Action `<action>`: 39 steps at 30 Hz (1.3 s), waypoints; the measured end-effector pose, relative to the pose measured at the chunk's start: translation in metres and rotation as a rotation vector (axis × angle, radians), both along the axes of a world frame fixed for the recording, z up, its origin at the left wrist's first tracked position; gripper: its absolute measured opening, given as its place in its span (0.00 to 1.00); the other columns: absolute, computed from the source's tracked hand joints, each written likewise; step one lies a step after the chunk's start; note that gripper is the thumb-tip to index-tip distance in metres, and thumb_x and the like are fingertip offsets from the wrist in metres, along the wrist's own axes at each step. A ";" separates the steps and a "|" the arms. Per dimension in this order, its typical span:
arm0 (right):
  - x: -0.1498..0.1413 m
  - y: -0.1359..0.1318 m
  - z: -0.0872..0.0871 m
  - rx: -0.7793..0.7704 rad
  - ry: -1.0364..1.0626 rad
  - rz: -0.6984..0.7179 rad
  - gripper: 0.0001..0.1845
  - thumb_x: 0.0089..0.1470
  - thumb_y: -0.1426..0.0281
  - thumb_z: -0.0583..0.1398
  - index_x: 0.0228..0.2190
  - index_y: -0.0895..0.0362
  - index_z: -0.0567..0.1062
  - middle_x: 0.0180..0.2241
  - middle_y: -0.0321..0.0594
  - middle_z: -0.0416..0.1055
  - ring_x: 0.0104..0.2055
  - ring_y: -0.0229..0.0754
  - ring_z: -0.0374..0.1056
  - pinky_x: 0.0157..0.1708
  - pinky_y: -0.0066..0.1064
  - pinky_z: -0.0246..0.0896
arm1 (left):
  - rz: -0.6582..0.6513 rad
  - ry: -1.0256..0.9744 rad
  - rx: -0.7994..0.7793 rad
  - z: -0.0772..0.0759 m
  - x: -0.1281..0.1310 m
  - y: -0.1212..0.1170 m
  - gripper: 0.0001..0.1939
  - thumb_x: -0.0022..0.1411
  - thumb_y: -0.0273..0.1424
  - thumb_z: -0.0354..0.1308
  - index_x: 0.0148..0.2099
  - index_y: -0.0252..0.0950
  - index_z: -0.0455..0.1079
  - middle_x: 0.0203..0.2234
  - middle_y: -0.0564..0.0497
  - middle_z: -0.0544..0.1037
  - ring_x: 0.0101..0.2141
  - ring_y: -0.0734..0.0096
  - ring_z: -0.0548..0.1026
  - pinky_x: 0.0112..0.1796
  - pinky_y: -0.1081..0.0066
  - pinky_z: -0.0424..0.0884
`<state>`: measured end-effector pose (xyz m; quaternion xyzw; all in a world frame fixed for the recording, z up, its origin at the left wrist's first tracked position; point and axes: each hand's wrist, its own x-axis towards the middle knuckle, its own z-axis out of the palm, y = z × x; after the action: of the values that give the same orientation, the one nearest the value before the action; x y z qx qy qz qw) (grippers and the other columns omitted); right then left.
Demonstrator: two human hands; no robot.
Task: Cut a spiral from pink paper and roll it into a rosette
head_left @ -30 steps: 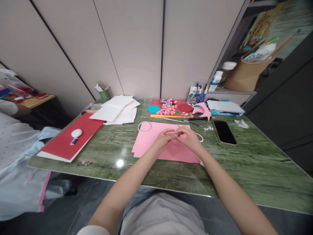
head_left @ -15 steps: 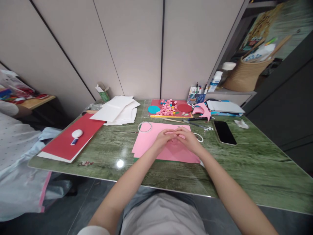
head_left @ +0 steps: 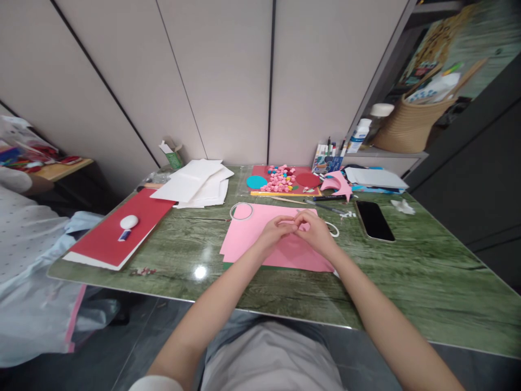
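My left hand (head_left: 275, 232) and my right hand (head_left: 316, 232) meet fingertip to fingertip over a pink paper sheet (head_left: 248, 236) lying on the green marble table (head_left: 407, 271). The fingers of both hands are curled and pinched together on something tiny that I cannot make out. A white ring (head_left: 241, 211) lies at the sheet's far left corner. Beyond the sheet, a red card (head_left: 264, 170) carries a heap of small pink paper rolls (head_left: 280, 180), a teal disc (head_left: 256, 182) and a dark red disc (head_left: 307, 179).
A black phone (head_left: 373, 219) lies to the right of the hands. White papers (head_left: 195, 183) and a red sheet (head_left: 118, 231) with a white glue stick (head_left: 127, 223) lie to the left. Pens (head_left: 329, 199), a pink cut scrap (head_left: 337, 183) and a marker box (head_left: 328, 157) sit at the back.
Both hands stay together over the pink sheet; the fingers have shifted slightly, working the small thing between them. Nothing else has moved.
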<state>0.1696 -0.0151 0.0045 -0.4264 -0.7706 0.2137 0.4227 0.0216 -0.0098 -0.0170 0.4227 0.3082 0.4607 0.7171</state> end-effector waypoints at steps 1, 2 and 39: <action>0.000 0.000 0.001 -0.001 -0.007 0.001 0.03 0.44 0.72 0.59 0.23 0.56 0.67 0.27 0.36 0.66 0.31 0.39 0.62 0.33 0.32 0.58 | 0.007 0.002 -0.008 0.001 0.000 0.000 0.21 0.42 0.29 0.64 0.41 0.32 0.68 0.30 0.47 0.75 0.31 0.74 0.71 0.37 0.71 0.63; 0.000 -0.001 0.002 0.002 -0.011 0.005 0.03 0.44 0.72 0.59 0.24 0.56 0.68 0.28 0.37 0.66 0.31 0.39 0.62 0.33 0.32 0.58 | 0.024 0.006 -0.023 0.001 0.000 0.000 0.21 0.41 0.29 0.65 0.41 0.32 0.67 0.29 0.48 0.75 0.30 0.75 0.71 0.36 0.71 0.63; 0.003 0.000 0.004 0.016 -0.023 0.029 0.06 0.47 0.73 0.59 0.30 0.55 0.74 0.32 0.39 0.68 0.36 0.40 0.64 0.37 0.33 0.60 | 0.020 -0.043 -0.100 0.002 -0.002 0.001 0.19 0.41 0.27 0.64 0.39 0.34 0.68 0.28 0.52 0.74 0.28 0.79 0.69 0.34 0.75 0.60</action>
<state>0.1722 -0.0152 0.0085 -0.4144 -0.7832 0.2084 0.4140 0.0198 -0.0086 -0.0153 0.3734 0.3196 0.4610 0.7389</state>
